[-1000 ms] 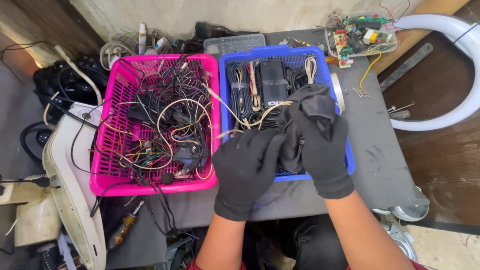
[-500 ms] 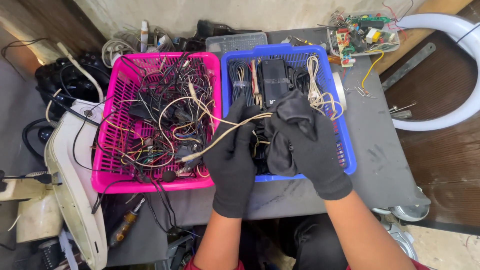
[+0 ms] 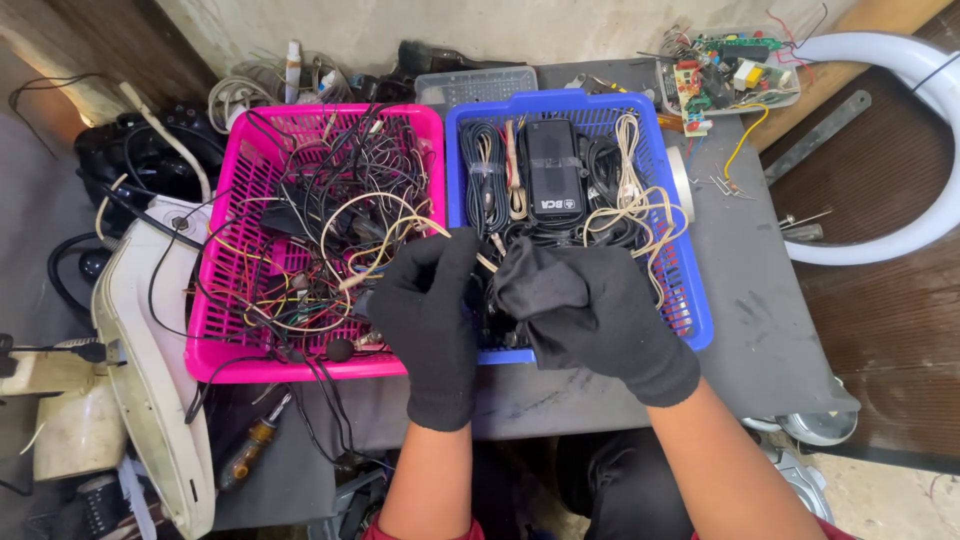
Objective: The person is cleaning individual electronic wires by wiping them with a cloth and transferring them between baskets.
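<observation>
Head view: gloved left hand (image 3: 428, 300) pinches a cream cable (image 3: 385, 250) at its fingertips; right hand (image 3: 580, 305) clenches dark cords just beside them, over the blue basket (image 3: 700, 300); pink basket (image 3: 215, 300) left of the fingers.

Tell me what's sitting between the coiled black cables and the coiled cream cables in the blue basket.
A black rectangular adapter box lies between the black cables and the cream cables in the blue basket, seen in the head view.
</observation>
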